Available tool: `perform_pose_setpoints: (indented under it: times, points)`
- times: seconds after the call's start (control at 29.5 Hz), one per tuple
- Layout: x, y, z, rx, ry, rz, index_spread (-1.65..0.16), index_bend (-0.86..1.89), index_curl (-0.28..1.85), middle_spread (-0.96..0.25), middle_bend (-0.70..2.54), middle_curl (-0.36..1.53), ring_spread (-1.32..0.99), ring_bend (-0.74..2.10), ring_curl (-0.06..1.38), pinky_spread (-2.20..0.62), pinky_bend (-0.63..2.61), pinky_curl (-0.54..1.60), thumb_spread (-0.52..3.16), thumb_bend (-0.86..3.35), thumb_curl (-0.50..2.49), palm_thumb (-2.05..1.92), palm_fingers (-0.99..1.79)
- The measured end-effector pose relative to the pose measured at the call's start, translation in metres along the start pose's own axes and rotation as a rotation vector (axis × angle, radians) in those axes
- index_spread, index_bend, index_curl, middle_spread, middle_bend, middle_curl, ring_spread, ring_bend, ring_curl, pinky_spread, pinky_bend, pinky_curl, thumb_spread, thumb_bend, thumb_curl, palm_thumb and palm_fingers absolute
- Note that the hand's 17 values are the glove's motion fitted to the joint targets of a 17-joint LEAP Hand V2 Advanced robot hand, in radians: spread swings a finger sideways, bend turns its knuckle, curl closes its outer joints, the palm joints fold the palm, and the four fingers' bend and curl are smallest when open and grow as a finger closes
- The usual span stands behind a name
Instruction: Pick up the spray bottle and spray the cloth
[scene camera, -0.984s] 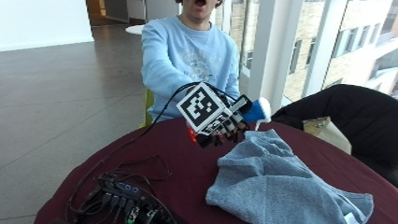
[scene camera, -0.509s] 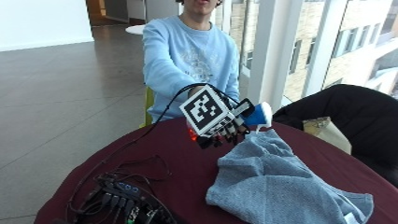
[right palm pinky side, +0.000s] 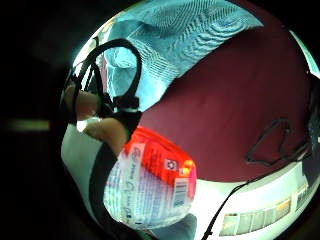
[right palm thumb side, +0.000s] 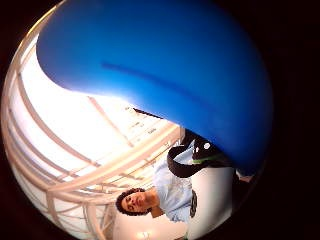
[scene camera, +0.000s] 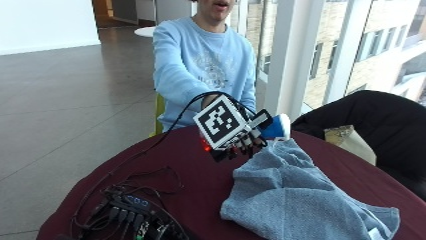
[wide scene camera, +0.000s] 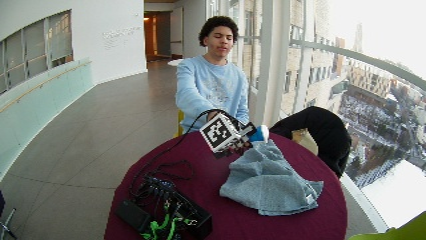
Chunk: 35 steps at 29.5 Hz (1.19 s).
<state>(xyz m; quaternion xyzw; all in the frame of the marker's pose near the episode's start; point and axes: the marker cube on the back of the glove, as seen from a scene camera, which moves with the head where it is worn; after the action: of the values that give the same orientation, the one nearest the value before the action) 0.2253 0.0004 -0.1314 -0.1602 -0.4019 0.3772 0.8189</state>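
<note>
Holding the clear plastic spray bottle with the red label and blue trigger head (scene camera: 275, 127) up off the table is where things stand — the black-gloved right hand (scene camera: 236, 142) has its fingers curled round the body, and in the little-finger palm view the labelled barrel (right palm pinky side: 150, 185) sits right against the palm with fingers (right palm pinky side: 102, 132) wrapped beside it. In the thumb-side view the blue head (right palm thumb side: 160, 75) fills most of the frame, so it's tucked close to the thumb side.

From the outside view the bottle hangs above the round table with the dark maroon top (scene camera: 200, 185), just past the near edge of the rumpled light blue-grey terry cloth (scene camera: 299, 200). The cloth spreads from the hand toward about 4 o'clock, with one raised fold reaching up close under the blue head. I can't tell from here exactly which way the nozzle faces.

So my read: pickup is done, and it's the aim-and-squeeze step now. The next move probably calls for tipping the nozzle toward the cloth and getting a finger on the trigger — I can't see one there yet.

Further out, a tangle of black cables and a black box of electronics (scene camera: 133, 215) sits at about 8 o'clock on the table, well apart from the cloth. The person's light blue sweatshirt sleeve (scene camera: 176, 80) runs back toward 12.
</note>
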Motion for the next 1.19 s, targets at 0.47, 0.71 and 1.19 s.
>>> perform_pose_setpoints:
  times: [0.47,0.71,1.19]
  points:
    - [0.001,0.001,0.003,-0.012,0.005,0.009,-0.17,0.12,0.31,-0.07,0.50,0.49,-0.06,0.62,0.41,0.21,0.19,0.33,1.13,-0.02,0.49,0.78,1.14]
    - [0.001,0.001,0.005,-0.016,0.008,0.005,-0.16,0.12,0.31,-0.07,0.50,0.49,-0.06,0.63,0.41,0.21,0.19,0.33,1.14,-0.02,0.48,0.77,1.14]
    - [-0.019,0.007,0.021,0.037,-0.023,-0.140,-0.16,0.12,0.31,-0.07,0.51,0.49,-0.06,0.63,0.41,0.22,0.19,0.33,1.14,-0.02,0.48,0.77,1.14]
